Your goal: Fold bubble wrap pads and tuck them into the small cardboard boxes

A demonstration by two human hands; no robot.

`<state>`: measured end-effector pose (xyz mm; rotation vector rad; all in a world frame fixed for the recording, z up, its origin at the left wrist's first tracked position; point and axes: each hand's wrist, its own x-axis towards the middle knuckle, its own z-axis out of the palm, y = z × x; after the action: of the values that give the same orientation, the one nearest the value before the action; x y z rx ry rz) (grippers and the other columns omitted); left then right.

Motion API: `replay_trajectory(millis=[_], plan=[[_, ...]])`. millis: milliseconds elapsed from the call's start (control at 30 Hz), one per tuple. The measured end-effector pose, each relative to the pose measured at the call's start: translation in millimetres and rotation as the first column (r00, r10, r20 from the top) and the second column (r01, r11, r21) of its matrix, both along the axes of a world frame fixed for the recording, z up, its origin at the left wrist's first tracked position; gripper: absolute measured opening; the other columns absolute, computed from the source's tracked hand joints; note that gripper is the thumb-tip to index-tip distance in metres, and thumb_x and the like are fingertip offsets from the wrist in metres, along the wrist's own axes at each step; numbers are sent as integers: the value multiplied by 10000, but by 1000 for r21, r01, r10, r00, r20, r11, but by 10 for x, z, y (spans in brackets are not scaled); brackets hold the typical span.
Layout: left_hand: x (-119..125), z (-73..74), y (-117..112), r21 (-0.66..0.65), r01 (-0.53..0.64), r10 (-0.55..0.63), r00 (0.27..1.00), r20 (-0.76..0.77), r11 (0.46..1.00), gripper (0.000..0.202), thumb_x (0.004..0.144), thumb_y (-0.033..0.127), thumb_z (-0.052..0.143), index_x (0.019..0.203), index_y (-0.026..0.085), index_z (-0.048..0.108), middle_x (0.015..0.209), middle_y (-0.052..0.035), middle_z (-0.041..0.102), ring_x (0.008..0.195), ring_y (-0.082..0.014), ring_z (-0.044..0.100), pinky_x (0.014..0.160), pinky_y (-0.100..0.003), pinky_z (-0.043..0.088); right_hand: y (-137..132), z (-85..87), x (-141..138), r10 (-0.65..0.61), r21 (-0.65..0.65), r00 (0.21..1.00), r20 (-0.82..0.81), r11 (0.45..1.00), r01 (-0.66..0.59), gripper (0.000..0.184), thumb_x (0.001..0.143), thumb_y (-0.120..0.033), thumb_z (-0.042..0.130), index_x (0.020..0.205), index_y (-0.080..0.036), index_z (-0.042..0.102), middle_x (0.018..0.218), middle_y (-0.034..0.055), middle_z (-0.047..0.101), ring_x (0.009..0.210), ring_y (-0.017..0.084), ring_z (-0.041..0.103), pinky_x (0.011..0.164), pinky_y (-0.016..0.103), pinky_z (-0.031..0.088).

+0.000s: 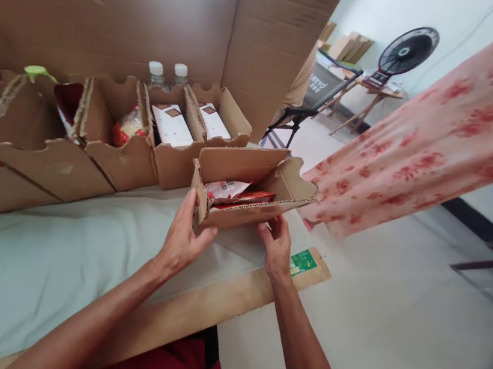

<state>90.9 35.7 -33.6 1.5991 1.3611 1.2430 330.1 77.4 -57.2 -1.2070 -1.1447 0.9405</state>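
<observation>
A small open cardboard box (243,211) stands at the right end of the table, with red and white packets (236,194) lying inside. My left hand (185,234) grips the box's left front corner, fingers wrapped on its wall. My right hand (275,246) holds the box's lower front edge near the right side, fingers curled under it. A flowered pink sleeve (420,141) of another person reaches in from the upper right and touches the box's right flap.
A row of open cardboard boxes (109,154) with packets stands behind on the pale tablecloth (36,266). Two capped bottles (168,74) and a tall cardboard wall (159,16) are at the back. A folding chair (317,94), a fan (407,48) and bare floor lie to the right.
</observation>
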Motion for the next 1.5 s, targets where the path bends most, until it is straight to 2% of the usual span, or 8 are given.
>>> replay_trajectory(millis=[233,467,633,733,867,1000,1200,1500], plan=[[-192,-33,25,-69,8,-17,991,-133,998,830,951,349,533,1660,163,143,1704,-215,281,1584,-352,275,1272,-579,274,-73,-90,-145,-77,-51,997,-7,996,76,793,648,-476,835,1351,-209,582,1428,160,608,1366,340,572,1186,579,413],[-818,-108,-1208,-130,172,-201,942,-269,977,487,823,305,698,1301,215,701,1496,-157,615,1476,-367,482,1233,-567,350,-568,-403,-478,122,-16,850,513,991,-132,574,845,-562,687,1313,-230,693,1437,171,644,1379,431,568,1190,697,387],[-1855,172,-1960,-125,-49,22,977,-210,991,334,931,362,592,1207,255,745,1214,-78,779,1204,-230,701,1052,-369,544,-1219,-274,-1577,483,119,413,772,529,-840,372,916,-338,649,1277,-313,734,1382,95,713,1265,360,684,1011,568,601],[-2916,351,-2074,16,-714,655,632,-415,700,353,879,427,584,1143,245,732,1249,-94,747,1222,-281,668,1103,-469,507,-1518,-66,-2187,693,107,220,686,203,-973,391,891,-246,679,1272,-327,717,1214,51,796,1187,310,734,1020,497,609],[-4300,465,-2049,83,-914,847,329,-417,396,531,740,443,688,1189,163,642,1431,-212,588,1483,-430,375,1253,-655,198,-1587,139,-2579,773,74,267,576,275,-959,346,889,-180,652,1196,-318,733,1083,38,822,1008,261,783,908,413,645],[-4948,446,-1962,27,-939,867,305,-393,343,489,602,421,813,997,190,637,1257,-156,663,1478,-465,359,1236,-685,184,-1496,232,-2682,767,77,304,565,318,-945,295,911,-148,617,1116,-314,751,980,22,826,894,230,792,815,340,653],[-4537,440,-2202,-68,-934,921,357,-157,351,363,781,568,650,840,210,634,855,-69,701,1102,-350,664,978,-481,539,-1463,328,-2798,806,-121,334,490,442,-889,203,982,-298,601,1055,-291,791,1003,50,815,928,228,785,829,310,648],[-2601,102,-2465,-377,-444,583,635,508,813,608,855,721,521,1045,188,743,1047,-139,785,1232,-374,672,1045,-564,553,-1454,553,-3368,922,-202,387,-17,376,-904,952,694,-586,869,1509,-264,497,1516,146,583,1301,303,638,996,417,580]])
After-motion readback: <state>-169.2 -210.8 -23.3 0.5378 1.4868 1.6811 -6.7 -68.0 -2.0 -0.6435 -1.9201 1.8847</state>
